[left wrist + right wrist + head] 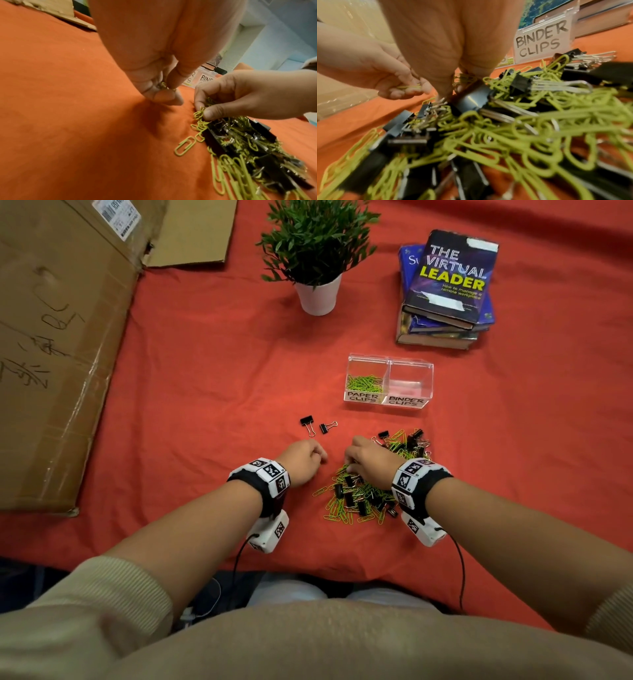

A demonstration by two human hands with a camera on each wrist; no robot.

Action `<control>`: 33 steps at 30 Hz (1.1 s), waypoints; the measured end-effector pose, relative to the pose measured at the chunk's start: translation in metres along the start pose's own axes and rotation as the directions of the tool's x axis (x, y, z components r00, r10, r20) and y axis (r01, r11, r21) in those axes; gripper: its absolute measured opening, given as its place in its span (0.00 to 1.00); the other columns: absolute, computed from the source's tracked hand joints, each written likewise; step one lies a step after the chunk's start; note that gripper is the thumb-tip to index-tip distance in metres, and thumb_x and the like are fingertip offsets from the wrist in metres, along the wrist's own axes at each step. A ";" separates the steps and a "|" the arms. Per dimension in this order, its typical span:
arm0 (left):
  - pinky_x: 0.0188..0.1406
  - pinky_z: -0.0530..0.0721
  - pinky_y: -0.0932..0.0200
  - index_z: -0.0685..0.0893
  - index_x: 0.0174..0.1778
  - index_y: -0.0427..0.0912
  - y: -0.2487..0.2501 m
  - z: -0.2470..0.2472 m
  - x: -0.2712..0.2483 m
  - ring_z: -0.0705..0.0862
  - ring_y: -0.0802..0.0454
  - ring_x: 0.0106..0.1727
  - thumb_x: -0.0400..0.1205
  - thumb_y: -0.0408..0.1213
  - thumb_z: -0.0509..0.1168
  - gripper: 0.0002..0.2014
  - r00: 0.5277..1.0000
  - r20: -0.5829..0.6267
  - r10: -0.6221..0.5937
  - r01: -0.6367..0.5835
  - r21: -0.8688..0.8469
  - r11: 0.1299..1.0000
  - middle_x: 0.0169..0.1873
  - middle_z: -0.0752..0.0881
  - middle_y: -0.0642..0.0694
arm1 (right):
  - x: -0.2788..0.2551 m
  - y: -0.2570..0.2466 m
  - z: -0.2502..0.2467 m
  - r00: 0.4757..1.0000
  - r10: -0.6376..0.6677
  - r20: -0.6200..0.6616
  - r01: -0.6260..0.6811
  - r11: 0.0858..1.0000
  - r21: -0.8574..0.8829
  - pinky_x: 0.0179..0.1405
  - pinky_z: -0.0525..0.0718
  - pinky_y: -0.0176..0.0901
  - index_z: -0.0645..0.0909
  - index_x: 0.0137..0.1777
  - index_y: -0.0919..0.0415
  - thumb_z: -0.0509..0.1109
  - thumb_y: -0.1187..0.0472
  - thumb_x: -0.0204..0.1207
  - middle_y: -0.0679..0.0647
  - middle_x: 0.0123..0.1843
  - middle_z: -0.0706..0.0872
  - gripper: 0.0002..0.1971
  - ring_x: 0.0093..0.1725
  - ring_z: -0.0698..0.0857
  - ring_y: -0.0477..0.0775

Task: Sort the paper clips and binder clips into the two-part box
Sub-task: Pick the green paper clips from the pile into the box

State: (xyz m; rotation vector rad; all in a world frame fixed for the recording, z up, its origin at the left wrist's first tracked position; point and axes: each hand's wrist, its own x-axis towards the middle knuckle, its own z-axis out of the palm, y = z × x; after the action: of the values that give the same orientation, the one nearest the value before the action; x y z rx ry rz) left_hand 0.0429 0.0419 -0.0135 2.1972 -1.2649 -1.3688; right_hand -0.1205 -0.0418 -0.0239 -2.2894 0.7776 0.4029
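A mixed pile (pixel 370 487) of green paper clips and black binder clips lies on the red cloth near me. My right hand (pixel 368 462) reaches into its left side and pinches green paper clips (pixel 204 108) between thumb and fingers. My left hand (pixel 305 455), just left of the pile, is curled round a few green paper clips (pixel 409 87). The clear two-part box (pixel 388 381) stands beyond the pile; its PAPER CLIPS half holds green clips, its BINDER CLIPS half (pixel 541 40) looks empty. Two binder clips (pixel 317 424) lie apart on the cloth.
A potted plant (pixel 317 258) stands at the back centre, and a stack of books (pixel 445 292) at the back right. A flattened cardboard box (pixel 58 337) covers the left side. The table's front edge runs just below my forearms.
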 end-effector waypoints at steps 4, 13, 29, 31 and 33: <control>0.29 0.73 0.60 0.78 0.33 0.45 0.008 0.007 0.003 0.76 0.53 0.29 0.84 0.29 0.51 0.16 0.999 0.042 -0.029 0.033 -0.103 0.994 0.30 0.80 0.47 | -0.003 0.000 -0.013 0.988 0.151 -0.015 -0.148 0.979 0.144 0.41 0.79 0.40 0.81 0.50 0.60 0.67 0.59 0.79 0.51 0.45 0.80 0.05 0.39 0.78 0.48; 0.50 0.78 0.56 0.79 0.53 0.42 0.012 0.026 0.004 0.83 0.45 0.50 0.75 0.34 0.67 0.11 0.966 0.151 0.208 -0.252 0.399 0.882 0.50 0.85 0.43 | -0.014 0.012 -0.069 0.958 0.286 -0.006 -0.192 0.657 0.729 0.36 0.81 0.38 0.81 0.40 0.60 0.71 0.65 0.76 0.53 0.36 0.85 0.03 0.30 0.79 0.48; 0.57 0.79 0.47 0.74 0.64 0.33 0.029 0.038 0.002 0.80 0.38 0.62 0.81 0.34 0.60 0.16 0.956 0.143 0.257 -0.282 0.692 0.664 0.60 0.81 0.36 | 0.061 0.007 -0.119 0.916 0.257 -0.309 -0.267 0.964 0.009 0.61 0.78 0.46 0.82 0.62 0.60 0.62 0.72 0.75 0.64 0.63 0.82 0.18 0.63 0.80 0.62; 0.59 0.79 0.47 0.73 0.65 0.33 0.032 0.039 0.003 0.79 0.38 0.64 0.82 0.35 0.61 0.17 0.966 0.144 0.215 -0.252 0.702 0.666 0.62 0.80 0.36 | 0.053 0.008 -0.119 0.905 0.259 -0.337 -0.251 0.965 0.068 0.58 0.79 0.44 0.83 0.61 0.61 0.62 0.72 0.75 0.63 0.62 0.84 0.18 0.62 0.82 0.62; 0.62 0.78 0.46 0.71 0.67 0.32 0.034 0.040 0.005 0.78 0.38 0.66 0.81 0.36 0.62 0.20 0.971 0.154 0.181 -0.236 0.705 0.669 0.64 0.79 0.35 | 0.040 0.007 -0.115 0.873 0.262 -0.412 -0.220 0.964 0.147 0.51 0.78 0.40 0.84 0.58 0.63 0.63 0.71 0.75 0.62 0.59 0.85 0.15 0.57 0.84 0.60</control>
State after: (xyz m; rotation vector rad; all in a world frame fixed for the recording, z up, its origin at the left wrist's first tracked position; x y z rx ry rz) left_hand -0.0073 0.0266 -0.0170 2.3286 -2.3210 -0.9383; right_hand -0.0862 -0.1420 0.0371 -2.2207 1.2836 -0.0404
